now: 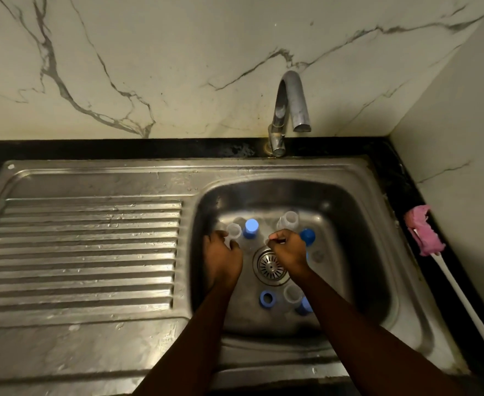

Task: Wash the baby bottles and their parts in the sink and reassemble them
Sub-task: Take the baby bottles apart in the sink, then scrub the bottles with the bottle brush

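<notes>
Both hands are down in the steel sink basin (357, 212). My left hand (223, 252) curls round a clear open bottle (234, 231) at the basin's far left. Beside it stands a bottle with a blue cap (251, 227). My right hand (287, 248) is fisted above the drain (269, 264), pinching something small that I cannot make out. A second clear bottle (289, 220) stands behind it, and a blue cap (307, 235) lies to its right. Nearer me lie a blue ring (267, 298), a clear part (292, 292) and another blue piece (305, 305).
The tap (292, 104) rises behind the basin with no water running. A ribbed, wet draining board (86, 247) fills the left. A pink-headed bottle brush (423, 232) with a white handle lies on the black counter at the right, by the wall.
</notes>
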